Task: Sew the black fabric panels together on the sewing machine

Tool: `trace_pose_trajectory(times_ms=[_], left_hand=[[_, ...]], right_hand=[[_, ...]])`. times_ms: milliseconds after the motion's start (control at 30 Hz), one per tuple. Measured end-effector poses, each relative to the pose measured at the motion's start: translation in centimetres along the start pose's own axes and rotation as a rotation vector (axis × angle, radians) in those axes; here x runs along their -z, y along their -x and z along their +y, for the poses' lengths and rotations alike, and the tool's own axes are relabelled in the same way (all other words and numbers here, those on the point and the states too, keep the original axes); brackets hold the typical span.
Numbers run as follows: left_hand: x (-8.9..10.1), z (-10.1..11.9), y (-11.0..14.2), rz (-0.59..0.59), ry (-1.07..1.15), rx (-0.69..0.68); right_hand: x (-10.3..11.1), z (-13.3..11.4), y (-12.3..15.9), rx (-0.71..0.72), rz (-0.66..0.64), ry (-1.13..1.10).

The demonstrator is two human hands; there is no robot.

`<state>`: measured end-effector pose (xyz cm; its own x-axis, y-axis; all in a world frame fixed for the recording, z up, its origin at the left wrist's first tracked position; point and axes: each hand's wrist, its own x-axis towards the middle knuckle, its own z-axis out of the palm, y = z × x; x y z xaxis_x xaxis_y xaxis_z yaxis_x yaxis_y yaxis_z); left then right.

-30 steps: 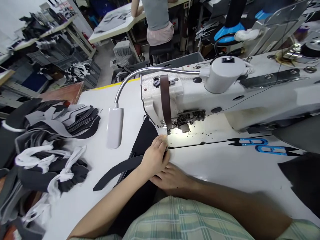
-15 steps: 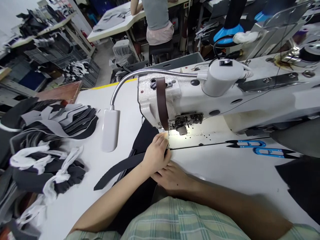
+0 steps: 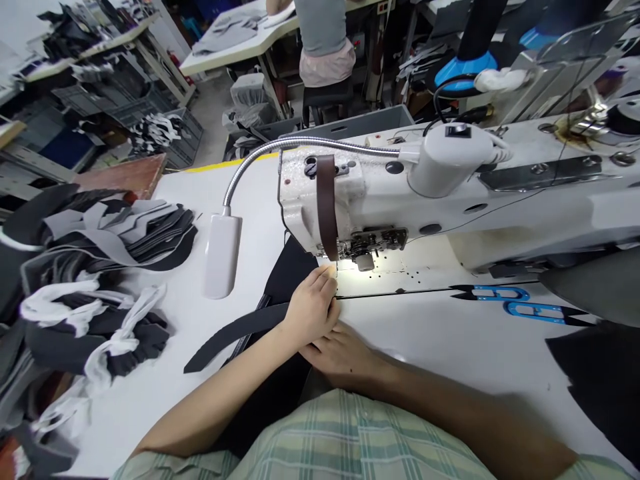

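Observation:
My left hand [image 3: 311,309] lies over a black fabric piece [image 3: 290,272] right in front of the needle area of the white sewing machine [image 3: 380,193], fingers curled and pressed onto the cloth. A long black strip [image 3: 235,335] runs out leftward from under that hand. My right hand [image 3: 343,353] rests just behind and beneath the left one, fingers flat on the same fabric, partly hidden by the left hand. The machine's small lamp lights the needle plate [image 3: 395,270].
A gooseneck lamp [image 3: 220,253] hangs over the white table [image 3: 450,340]. Stacks of black, grey and white cut pieces [image 3: 100,267] fill the left side. Two blue thread snips [image 3: 520,301] lie at the right, near dark fabric [image 3: 600,373]. A person [image 3: 323,40] stands at a far table.
Both hands stay at the needle on the fabric; the left hand's fingertips have crept slightly toward the presser foot. The view has shifted a little.

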<state>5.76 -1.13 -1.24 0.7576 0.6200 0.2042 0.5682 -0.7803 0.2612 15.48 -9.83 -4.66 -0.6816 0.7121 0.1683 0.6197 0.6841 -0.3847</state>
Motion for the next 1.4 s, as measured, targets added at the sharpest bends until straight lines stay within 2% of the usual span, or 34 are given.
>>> trace_pose_trajectory(times_ms=[100,267,533,633,767,833,1000,1133,1267,1400], left_hand=[[0.1,-0.1,-0.2,0.015,-0.009,-0.011],[0.5,-0.2,-0.4,0.021,-0.012,-0.026],[0.0,-0.5,-0.5,0.033,-0.012,0.019],[0.5,-0.7,-1.3,-0.034,-0.043,0.077],[2.4,0.2,-1.5,-0.112,-0.248,0.296],[2.9,0.8,-1.2,-0.120,-0.323,0.353],[1.7,2.2,-0.4,-0.256,-0.253,0.181],[0.8,2.6,-0.1,-0.315,-0.224,0.219],[1.2,2.3,-0.3,-0.361,-0.195,0.255],[1.3,1.2,-0.5,-0.358,-0.135,0.238]], right_hand=[[0.0,0.0,0.0,0.001,0.009,-0.025],[-0.2,-0.3,-0.1,0.013,0.115,0.028],[0.1,-0.6,0.0,-0.025,0.084,0.067],[0.3,-0.5,0.0,-0.064,0.090,0.063],[0.1,-0.8,0.2,-0.072,0.111,0.131],[0.1,-1.0,0.2,-0.063,0.113,0.158],[-0.2,-0.9,0.2,-0.027,0.068,0.112],[-0.4,-0.7,0.3,-0.025,0.044,0.113],[0.1,-0.7,0.4,-0.046,0.062,0.209],[0.5,-0.8,0.4,-0.115,0.090,0.278]])
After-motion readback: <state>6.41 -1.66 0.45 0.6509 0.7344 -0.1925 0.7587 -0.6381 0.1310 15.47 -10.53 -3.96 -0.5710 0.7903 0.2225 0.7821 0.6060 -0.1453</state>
